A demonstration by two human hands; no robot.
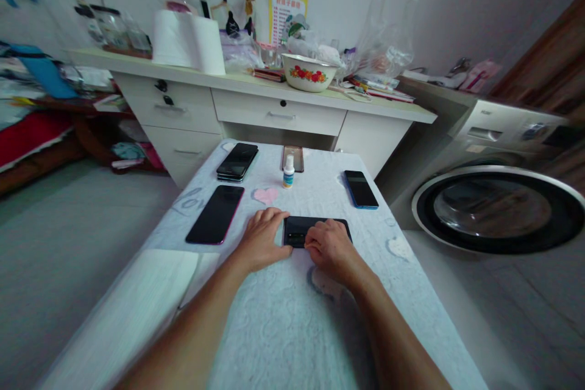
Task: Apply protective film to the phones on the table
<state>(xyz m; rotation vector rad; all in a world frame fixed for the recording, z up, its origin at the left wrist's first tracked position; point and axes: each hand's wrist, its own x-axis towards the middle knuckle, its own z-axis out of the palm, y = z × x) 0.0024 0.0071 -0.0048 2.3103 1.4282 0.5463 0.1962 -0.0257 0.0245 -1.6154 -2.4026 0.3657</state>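
Observation:
A black phone (297, 225) lies back up on the cloth-covered table, its camera strip on the left. My left hand (264, 239) is at the phone's left end, thumb and fingers apart, fingertips touching its edge. Over the middle of the phone, my right hand (329, 247) is closed in a pinch on something small that is mostly hidden. A small white spray bottle (288, 172) with a blue label stands behind the phone. To the left lie a phone with a pink edge (216, 214) and a stack of phones (237, 161); a blue-edged phone (361, 189) lies to the right.
A phone case (298, 158) lies behind the bottle. Beyond the table (274, 317) is a white desk (281, 113) with a flowered bowl (311, 72), paper rolls (185, 42) and plastic bags. A washing machine (498, 134) stands at the right. White cloth (150, 292) covers the left front.

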